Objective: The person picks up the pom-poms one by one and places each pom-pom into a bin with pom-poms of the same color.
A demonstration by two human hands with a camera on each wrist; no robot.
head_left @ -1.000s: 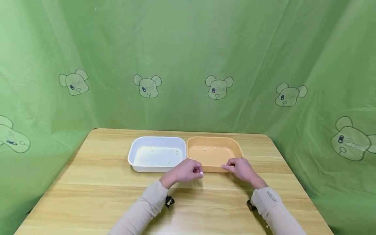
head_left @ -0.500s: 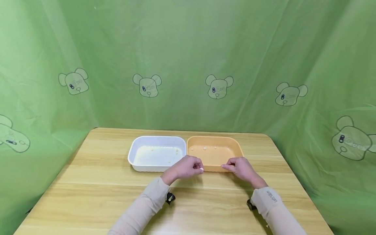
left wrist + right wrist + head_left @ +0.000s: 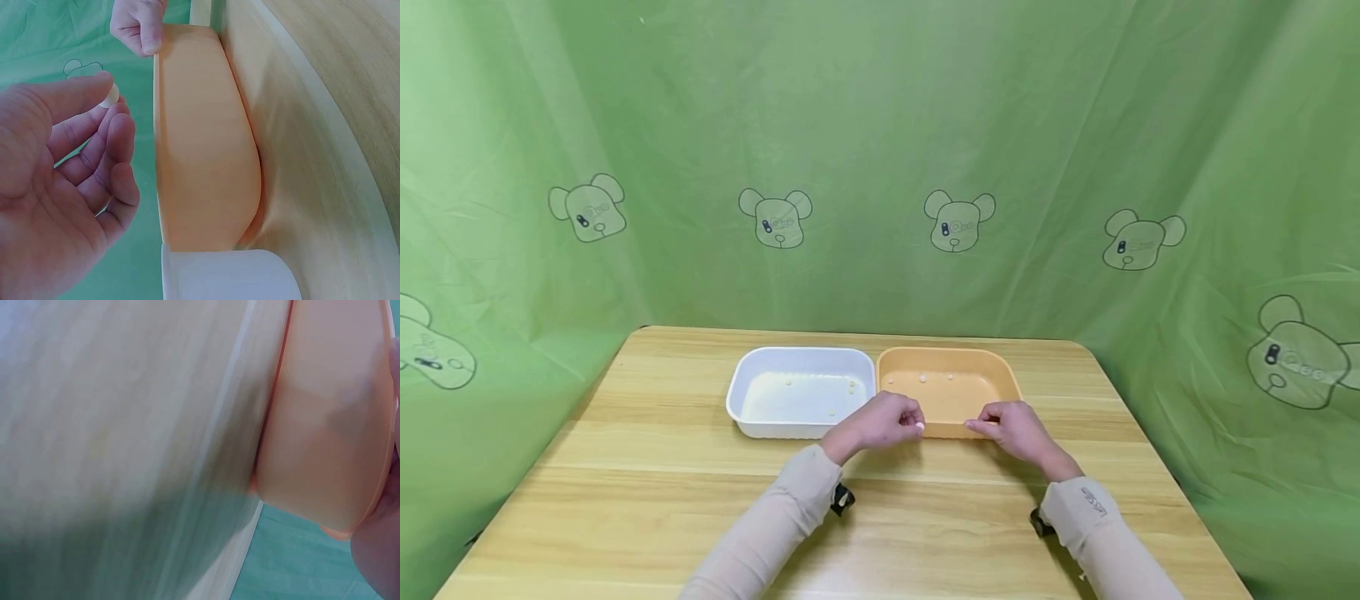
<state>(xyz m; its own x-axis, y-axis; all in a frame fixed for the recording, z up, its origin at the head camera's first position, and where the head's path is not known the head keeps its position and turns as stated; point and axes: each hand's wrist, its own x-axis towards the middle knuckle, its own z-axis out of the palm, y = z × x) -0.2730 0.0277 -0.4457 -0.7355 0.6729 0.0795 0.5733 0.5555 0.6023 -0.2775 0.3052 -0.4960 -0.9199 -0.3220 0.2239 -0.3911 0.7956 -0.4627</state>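
My left hand point(image 3: 882, 422) pinches a small white round piece point(image 3: 110, 97) between thumb and fingertips, just before the front wall of the orange tray point(image 3: 955, 403). In the left wrist view its other fingers are loosely curled. My right hand point(image 3: 1013, 428) grips the orange tray's front rim toward the right corner, its thumb on the outer side. Inside that tray lie a white piece point(image 3: 922, 378) and two smaller pale ones. To the left, touching the orange tray, stands a white tray point(image 3: 775, 431) with several tiny yellowish pieces point(image 3: 852, 385) on its floor.
Both trays stand toward the back of a wooden table point(image 3: 647, 467). A green curtain point(image 3: 865, 108) printed with bear heads hangs behind and at both sides. Dark wrist devices point(image 3: 842, 499) sit under both sleeves.
My left hand has moved slightly forward and to the right, closer to the orange tray, with the white piece still pinched. The right hand has stayed on the rim.
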